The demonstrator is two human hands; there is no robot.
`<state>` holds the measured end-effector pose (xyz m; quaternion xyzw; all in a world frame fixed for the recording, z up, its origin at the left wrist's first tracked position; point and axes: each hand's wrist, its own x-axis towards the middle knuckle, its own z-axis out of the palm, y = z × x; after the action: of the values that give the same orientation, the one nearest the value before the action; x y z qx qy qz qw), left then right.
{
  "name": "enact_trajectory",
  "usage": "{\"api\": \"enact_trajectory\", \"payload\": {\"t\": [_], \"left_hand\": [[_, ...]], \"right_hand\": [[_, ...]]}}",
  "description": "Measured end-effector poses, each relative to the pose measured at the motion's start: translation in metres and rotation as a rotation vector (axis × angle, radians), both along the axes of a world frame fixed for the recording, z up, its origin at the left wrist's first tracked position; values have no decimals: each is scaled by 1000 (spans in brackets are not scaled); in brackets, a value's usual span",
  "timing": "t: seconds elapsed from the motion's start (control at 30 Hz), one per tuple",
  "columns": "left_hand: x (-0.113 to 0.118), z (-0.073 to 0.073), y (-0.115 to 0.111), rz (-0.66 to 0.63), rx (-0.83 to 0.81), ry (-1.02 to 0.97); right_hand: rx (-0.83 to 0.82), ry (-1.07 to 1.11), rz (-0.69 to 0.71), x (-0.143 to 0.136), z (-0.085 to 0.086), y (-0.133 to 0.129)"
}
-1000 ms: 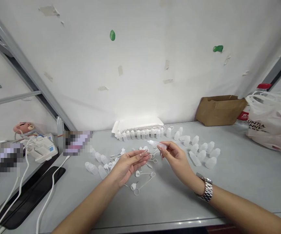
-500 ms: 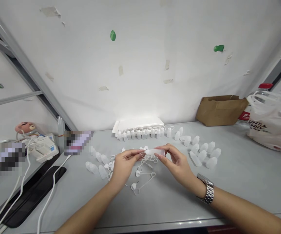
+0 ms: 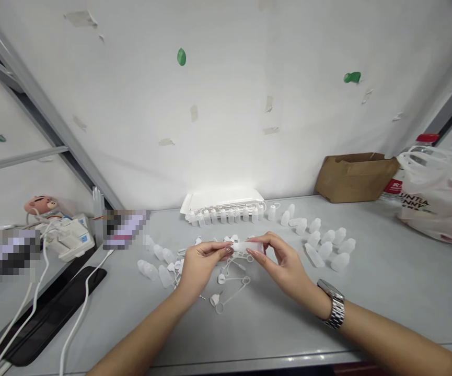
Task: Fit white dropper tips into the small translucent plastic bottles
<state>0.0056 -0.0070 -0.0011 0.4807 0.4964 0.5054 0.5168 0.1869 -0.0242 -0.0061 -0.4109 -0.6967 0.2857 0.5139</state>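
Note:
My right hand (image 3: 275,253) pinches a small translucent squeeze bottle (image 3: 245,246) lying sideways, its neck pointing left. At the neck, the thumb and fingertips of my left hand (image 3: 206,258) are closed; a small white part there is mostly hidden by the fingers. Below the hands lie white tethered caps with ring straps, one white cap (image 3: 215,299) with a thin metal needle and another cap (image 3: 221,279). To the right stand several translucent bottles (image 3: 326,249), with one bottle (image 3: 314,255) on its side. More loose bottles (image 3: 165,277) lie left of my left hand.
Capped bottles (image 3: 229,215) line up before a white tray (image 3: 226,198) at the wall. A cardboard box (image 3: 357,177) and a plastic bag (image 3: 437,193) stand back right. At left are a black tablet-like slab (image 3: 57,313), white cables (image 3: 87,297) and a white device (image 3: 71,237).
Both hands stay almost in place, with the bottle still between them. The fingers at its neck have shifted very slightly.

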Motion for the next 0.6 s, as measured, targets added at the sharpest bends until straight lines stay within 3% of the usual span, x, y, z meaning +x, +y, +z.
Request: {"api": "enact_trajectory", "payload": {"t": [0.27,0.43,0.6], "left_hand": [[0,-2,-1,16,6,113],[1,-4,-2,12,1,172],[1,-7,-2,-5,13,207]], "right_hand": [[68,-140,-7,2,5,-1],[195,-231,3,2,3,-2],[208,-263,-1,0,0,-3]]}}
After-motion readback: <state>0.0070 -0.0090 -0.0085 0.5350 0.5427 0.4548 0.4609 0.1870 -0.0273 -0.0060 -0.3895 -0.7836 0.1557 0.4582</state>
